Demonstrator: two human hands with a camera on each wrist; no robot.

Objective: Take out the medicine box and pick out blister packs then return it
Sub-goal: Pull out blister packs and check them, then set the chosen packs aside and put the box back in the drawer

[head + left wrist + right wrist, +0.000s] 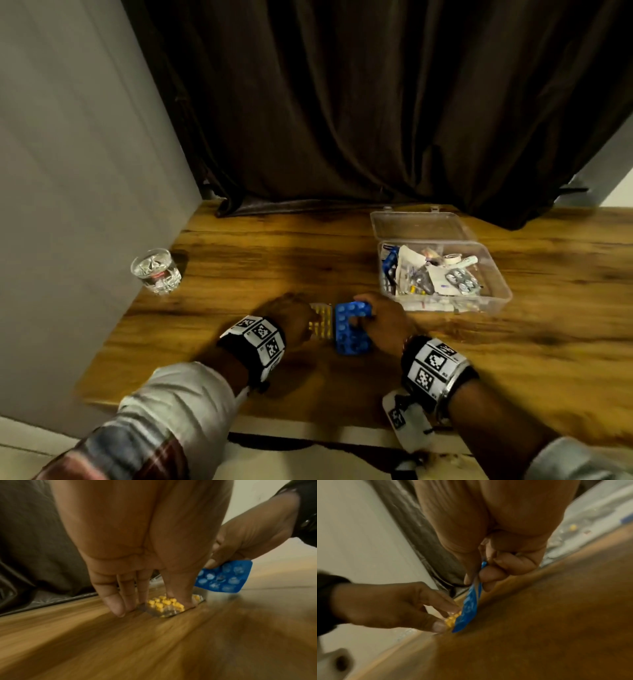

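Note:
On the wooden table [239, 260] lies a silver blister pack of yellow pills [321, 323]. My left hand [301, 313] holds it down there; in the left wrist view the thumb [183, 599] presses on the yellow pack [163, 612] and the fingers [116, 605] stand at its far edge. Just to the right, my right hand [368, 318] pinches a blue blister pack [352, 330] between thumb and fingers, tilted, its lower end beside the yellow pack [451, 620]. The clear medicine box [500, 291] stands open at the right rear, with several packs and tubes inside.
A glass of water [156, 270] stands near the table's left edge, beside the grey wall. The box's lid [421, 224] lies flat behind the box. A dark curtain [342, 102] hangs along the table's back edge. Bare wood lies between the glass and my hands.

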